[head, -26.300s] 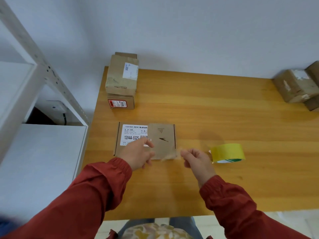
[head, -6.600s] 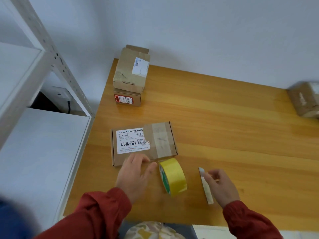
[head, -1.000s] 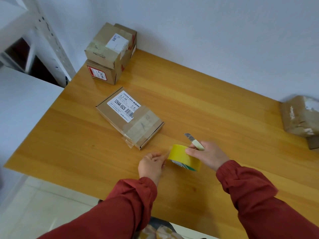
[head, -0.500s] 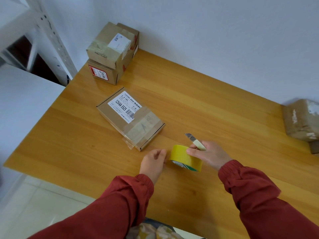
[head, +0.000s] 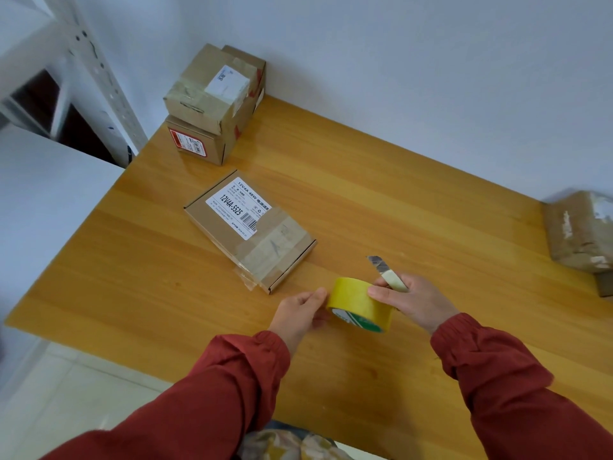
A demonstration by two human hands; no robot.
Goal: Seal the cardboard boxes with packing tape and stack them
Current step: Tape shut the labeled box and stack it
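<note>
The tape roll (head: 360, 305) sits low over the bench (head: 398, 210), near the middle of its front edge, held between both hands. The right hand (head: 414, 302) grips it from the right, fingers (head: 376, 291) curled over the yellow outer band, and the same hand also clasps a utility knife (head: 386, 275) whose bared blade points away toward the far edge. The left hand (head: 300, 313) meets the roll's left side with thumb and forefinger closed in a pinch on its rim. Whether a free end of tape is caught between them is too small to tell, but this looks like the start of peeling off a new strip. The flat labelled box (head: 247, 227) lies just beyond and to the left of the hands, its long axis running diagonally from the far left toward the near right. Its already taped end is the nearer one, with a loose flap of tape (head: 245, 280) jutting out at the near corner. The left hand is closer to that end, so a strip drawn leftward off the roll would reach it first. Two sealed boxes (head: 212, 104) stand stacked at the far left corner, and another box (head: 580, 230) rests at the right edge.
</note>
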